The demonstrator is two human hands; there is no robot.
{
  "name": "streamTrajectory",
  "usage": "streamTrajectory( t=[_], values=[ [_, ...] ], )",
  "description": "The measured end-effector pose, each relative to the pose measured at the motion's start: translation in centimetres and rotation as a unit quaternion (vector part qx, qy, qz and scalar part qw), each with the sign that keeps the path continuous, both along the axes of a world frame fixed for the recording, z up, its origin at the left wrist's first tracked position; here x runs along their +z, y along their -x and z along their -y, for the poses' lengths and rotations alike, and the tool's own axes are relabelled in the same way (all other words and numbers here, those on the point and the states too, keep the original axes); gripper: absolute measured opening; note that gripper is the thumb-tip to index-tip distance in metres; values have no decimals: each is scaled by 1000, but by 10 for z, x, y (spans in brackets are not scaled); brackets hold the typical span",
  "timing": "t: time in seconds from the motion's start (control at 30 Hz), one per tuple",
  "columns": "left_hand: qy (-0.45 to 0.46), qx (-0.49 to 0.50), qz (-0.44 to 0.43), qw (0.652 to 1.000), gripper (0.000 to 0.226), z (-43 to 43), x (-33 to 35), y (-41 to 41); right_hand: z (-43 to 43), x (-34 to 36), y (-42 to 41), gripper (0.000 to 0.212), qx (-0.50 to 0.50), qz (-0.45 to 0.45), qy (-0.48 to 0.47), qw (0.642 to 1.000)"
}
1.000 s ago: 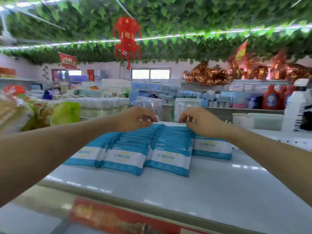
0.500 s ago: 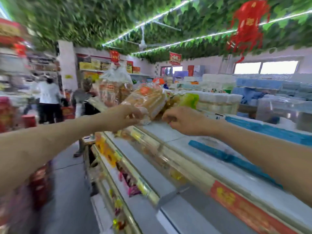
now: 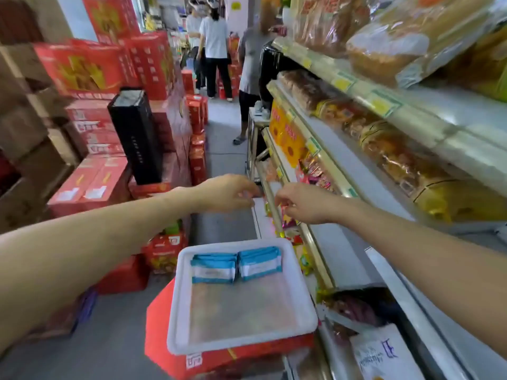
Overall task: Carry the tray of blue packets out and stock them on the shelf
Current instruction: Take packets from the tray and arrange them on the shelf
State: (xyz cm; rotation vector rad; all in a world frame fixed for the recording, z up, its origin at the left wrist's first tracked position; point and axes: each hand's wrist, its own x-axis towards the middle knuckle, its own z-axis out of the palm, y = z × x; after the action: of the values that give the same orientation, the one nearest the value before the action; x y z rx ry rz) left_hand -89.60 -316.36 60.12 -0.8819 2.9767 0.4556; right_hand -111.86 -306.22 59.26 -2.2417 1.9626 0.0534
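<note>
A white tray (image 3: 175, 305) sits low in the aisle on a red box (image 3: 233, 357). Two short stacks of blue and white packets (image 3: 236, 266) lie side by side at the tray's far end; the near part is bare. Both my arms reach forward above the tray. My left hand (image 3: 227, 193) and my right hand (image 3: 301, 205) hover close together near the shelf's (image 3: 343, 242) front rail, with fingers loosely curled and nothing in them. The shelf unit runs along the right.
Bagged bread (image 3: 384, 48) and snack packets (image 3: 315, 171) fill the shelf tiers on the right. Stacked red gift boxes (image 3: 90, 182) and a black box (image 3: 137, 133) line the left. Several people (image 3: 216, 45) stand far down the narrow aisle. A white bag (image 3: 384, 355) lies at the bottom right.
My view has swung from the top shelf's rows of blue packets leftward and down to the aisle. My hands have left those packets and now hover empty above the tray.
</note>
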Motion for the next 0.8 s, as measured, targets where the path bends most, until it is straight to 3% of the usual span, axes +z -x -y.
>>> streamTrajectory(
  t=[0.2,0.33,0.63,0.8],
  values=[
    [-41,10,88,995,37,-19,-123,-46,-6,-101,-22,36,-5,28,-105,994],
    [1,8,134,991,39,-30,-173,-67,-11,-144,-30,37,5,30,-136,990],
    [56,8,156,986,40,-33,-208,-83,-20,-192,-38,33,-2,32,-83,996],
    [9,9,157,987,40,-32,-221,-88,-28,-209,-34,33,33,3,-95,995]
  ],
)
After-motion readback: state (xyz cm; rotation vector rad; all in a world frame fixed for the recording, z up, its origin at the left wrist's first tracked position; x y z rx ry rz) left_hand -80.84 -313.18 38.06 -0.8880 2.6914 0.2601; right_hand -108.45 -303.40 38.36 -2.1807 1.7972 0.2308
